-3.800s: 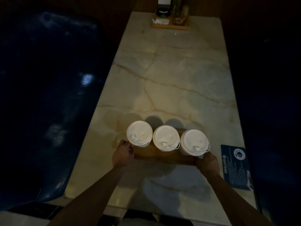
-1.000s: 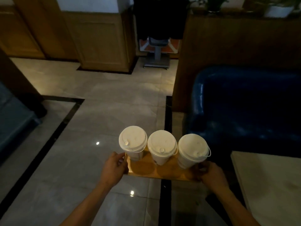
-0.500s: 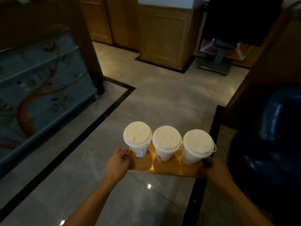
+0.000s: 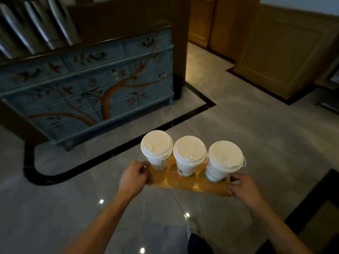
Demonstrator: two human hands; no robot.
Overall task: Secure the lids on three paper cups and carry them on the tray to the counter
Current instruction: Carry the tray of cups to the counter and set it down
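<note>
Wooden tray [image 4: 185, 184] up in the air over grey glossy floor tiles [image 4: 256, 143], three lidded paper cups [image 4: 189, 155] in a row on it. Left hand [image 4: 132, 177] curls round its left end, right hand [image 4: 244, 187] grips the right end. Blue painted cabinet [image 4: 91, 88] stands ahead-left, wood panelling [image 4: 275, 52] beyond.

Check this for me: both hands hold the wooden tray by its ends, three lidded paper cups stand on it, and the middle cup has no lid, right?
Not quite. In the head view the middle cup has a white lid, like the other two. The rest stands: left hand and right hand hold the wooden tray by its ends.
</note>
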